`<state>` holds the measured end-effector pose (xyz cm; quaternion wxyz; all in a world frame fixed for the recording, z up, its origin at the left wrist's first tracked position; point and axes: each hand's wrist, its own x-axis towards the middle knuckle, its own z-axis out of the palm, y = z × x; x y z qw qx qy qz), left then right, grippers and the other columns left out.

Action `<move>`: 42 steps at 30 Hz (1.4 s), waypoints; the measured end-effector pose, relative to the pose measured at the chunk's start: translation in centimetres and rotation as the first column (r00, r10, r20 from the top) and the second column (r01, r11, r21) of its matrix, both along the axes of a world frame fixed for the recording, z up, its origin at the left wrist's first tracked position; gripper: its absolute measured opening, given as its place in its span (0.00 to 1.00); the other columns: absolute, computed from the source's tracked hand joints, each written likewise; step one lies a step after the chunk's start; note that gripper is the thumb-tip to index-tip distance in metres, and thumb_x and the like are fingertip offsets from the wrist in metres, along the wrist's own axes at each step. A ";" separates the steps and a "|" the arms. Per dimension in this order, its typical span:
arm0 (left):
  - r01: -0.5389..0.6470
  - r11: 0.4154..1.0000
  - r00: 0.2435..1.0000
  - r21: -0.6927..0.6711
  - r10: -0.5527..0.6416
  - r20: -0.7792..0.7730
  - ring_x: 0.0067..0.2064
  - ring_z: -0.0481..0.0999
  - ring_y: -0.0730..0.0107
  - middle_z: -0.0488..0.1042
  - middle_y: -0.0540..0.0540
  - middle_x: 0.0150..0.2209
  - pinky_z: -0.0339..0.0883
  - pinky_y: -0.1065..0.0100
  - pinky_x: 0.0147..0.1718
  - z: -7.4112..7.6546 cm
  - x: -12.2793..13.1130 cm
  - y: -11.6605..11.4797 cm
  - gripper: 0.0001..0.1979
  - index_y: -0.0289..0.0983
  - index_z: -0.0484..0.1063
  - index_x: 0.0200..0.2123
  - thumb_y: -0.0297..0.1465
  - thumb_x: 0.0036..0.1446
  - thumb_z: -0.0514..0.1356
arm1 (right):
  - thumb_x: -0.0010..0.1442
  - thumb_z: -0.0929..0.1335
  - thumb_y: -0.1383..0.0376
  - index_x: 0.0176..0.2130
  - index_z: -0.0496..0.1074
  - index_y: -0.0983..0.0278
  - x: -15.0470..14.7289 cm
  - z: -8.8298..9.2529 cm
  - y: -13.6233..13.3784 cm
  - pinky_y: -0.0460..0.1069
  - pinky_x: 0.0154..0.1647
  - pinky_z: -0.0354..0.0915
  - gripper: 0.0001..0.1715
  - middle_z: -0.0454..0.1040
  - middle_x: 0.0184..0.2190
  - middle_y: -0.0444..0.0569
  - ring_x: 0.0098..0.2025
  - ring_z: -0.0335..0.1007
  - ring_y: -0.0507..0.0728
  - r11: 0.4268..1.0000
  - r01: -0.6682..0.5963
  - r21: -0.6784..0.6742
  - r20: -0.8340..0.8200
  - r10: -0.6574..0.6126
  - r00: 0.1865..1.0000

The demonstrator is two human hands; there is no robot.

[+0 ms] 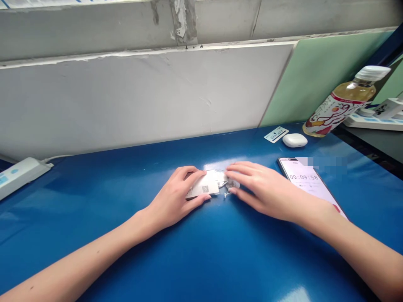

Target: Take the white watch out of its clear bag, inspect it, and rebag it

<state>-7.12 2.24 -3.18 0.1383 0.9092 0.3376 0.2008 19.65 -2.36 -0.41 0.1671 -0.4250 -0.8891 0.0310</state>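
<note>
My left hand (181, 191) grips a small white card (206, 185) printed with a QR code, fingers on its far edge and thumb on its near edge. The card lies low over the blue table. From its right end sticks out a shiny, crinkled clear plastic bag (232, 183). My right hand (256, 186) has its fingertips and thumb closed around the right end of this bag. Small silvery bits (226, 194) show just under it; I cannot make out what they are.
Right of my hands lies a phone (310, 182) showing a timer. Behind it are a white earbud case (295, 140), a printed card (276, 134) and a tilted-looking drink bottle (343, 105). A white power strip (22, 176) sits at the left. A wall (135, 96) borders the blue table (195, 260).
</note>
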 end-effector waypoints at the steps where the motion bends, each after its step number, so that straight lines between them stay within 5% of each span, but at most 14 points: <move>1: -0.002 1.000 1.000 -0.003 0.002 0.002 0.55 0.70 0.52 0.69 0.38 0.54 0.70 0.53 0.53 0.0 0.0 0.0 0.24 0.40 0.66 0.61 0.43 0.65 0.59 | 0.70 0.61 0.63 0.53 0.73 0.68 0.3 0.1 0.1 0.63 0.56 0.70 0.18 0.75 0.54 0.61 0.58 0.70 0.67 0.999 0.026 0.022 -0.003 -0.026 1.000; 7: -0.005 1.000 1.000 -0.007 0.005 0.008 0.55 0.70 0.52 0.69 0.38 0.54 0.70 0.53 0.53 0.0 0.0 0.1 0.25 0.42 0.66 0.62 0.43 0.65 0.60 | 0.69 0.63 0.62 0.48 0.76 0.67 0.3 -0.3 0.1 0.65 0.60 0.67 0.16 0.73 0.58 0.62 0.65 0.63 0.69 0.999 0.013 -0.033 -0.009 -0.014 1.000; 17: 0.043 0.998 0.999 0.039 -0.042 -0.032 0.58 0.69 0.49 0.69 0.36 0.57 0.69 0.49 0.55 -0.3 -0.2 0.3 0.23 0.41 0.69 0.62 0.42 0.67 0.58 | 0.68 0.64 0.56 0.60 0.69 0.66 -1.1 -1.2 -1.0 0.65 0.66 0.59 0.26 0.53 0.71 0.65 0.72 0.45 0.70 0.978 -0.031 -0.204 -0.008 0.030 1.000; 25: 0.146 0.989 0.963 0.019 -0.138 -0.230 0.71 0.51 0.44 0.55 0.34 0.70 0.54 0.43 0.65 0.6 -0.1 -0.3 0.30 0.36 0.54 0.70 0.41 0.70 0.52 | 0.67 0.65 0.56 0.63 0.65 0.67 0.1 -0.8 -0.6 0.67 0.63 0.63 0.30 0.61 0.67 0.65 0.70 0.53 0.72 0.995 0.059 -0.079 0.062 -0.054 0.997; 31: 0.148 0.989 0.947 0.013 -0.138 -0.289 0.72 0.47 0.45 0.50 0.33 0.71 0.50 0.44 0.67 0.8 0.1 -0.5 0.32 0.33 0.50 0.70 0.43 0.70 0.50 | 0.69 0.62 0.63 0.44 0.77 0.70 -0.5 -0.2 -0.3 0.65 0.59 0.68 0.18 0.79 0.49 0.62 0.60 0.68 0.71 0.993 0.114 -0.026 0.011 -0.113 0.993; 42: 0.152 0.988 0.960 0.022 -0.143 -0.242 0.71 0.49 0.43 0.52 0.32 0.70 0.51 0.43 0.65 0.5 0.0 -0.5 0.32 0.33 0.51 0.70 0.42 0.69 0.52 | 0.70 0.61 0.64 0.57 0.70 0.71 -1.7 -1.2 -0.7 0.62 0.61 0.67 0.22 0.75 0.55 0.61 0.61 0.67 0.66 0.999 0.009 -0.049 -0.091 -0.014 0.996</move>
